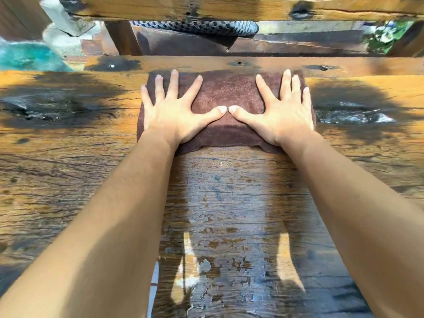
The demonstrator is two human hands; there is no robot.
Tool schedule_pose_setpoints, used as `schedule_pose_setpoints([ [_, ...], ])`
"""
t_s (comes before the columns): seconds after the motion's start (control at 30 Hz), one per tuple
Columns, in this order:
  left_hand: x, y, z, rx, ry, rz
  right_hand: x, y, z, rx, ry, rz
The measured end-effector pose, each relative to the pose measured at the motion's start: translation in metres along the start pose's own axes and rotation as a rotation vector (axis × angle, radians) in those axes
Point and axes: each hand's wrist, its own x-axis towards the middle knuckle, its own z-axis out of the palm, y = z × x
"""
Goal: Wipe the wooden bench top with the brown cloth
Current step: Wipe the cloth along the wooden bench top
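Note:
A folded brown cloth (226,95) lies flat near the far edge of the wooden bench top (68,171). My left hand (174,111) presses down on the cloth's left half with fingers spread and straight. My right hand (283,111) presses on its right half the same way. The two thumb tips touch at the cloth's middle. Between my forearms a wet streak (231,226) glistens on the wood, running from the cloth towards me.
A wooden backrest beam (229,8) crosses the top of the view. A checkered fabric (195,27) hangs in the gap behind the bench. Dark knots mark the wood at left (52,106) and right (351,113). Teal water (25,57) shows at far left.

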Motion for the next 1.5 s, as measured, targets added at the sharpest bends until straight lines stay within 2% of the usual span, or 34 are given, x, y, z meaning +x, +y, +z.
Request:
schedule_pose_setpoints([
  [0.3,-0.061,-0.003,0.008,0.013,-0.006,0.052,-0.063,0.011,0.011,-0.048,0.027,-0.023],
  [0.5,-0.112,-0.004,0.014,0.055,-0.021,0.065,-0.119,0.017,0.017,-0.021,-0.019,-0.02],
  [0.8,-0.194,-0.001,0.025,0.045,0.006,0.047,-0.194,0.026,0.027,-0.002,-0.007,-0.044],
  [1.13,-0.291,0.007,0.035,0.044,-0.035,0.0,-0.281,0.041,0.038,0.039,-0.028,-0.062],
  [1.5,-0.4,0.011,0.043,0.06,-0.069,-0.007,-0.381,0.056,0.049,-0.034,-0.086,-0.102],
])
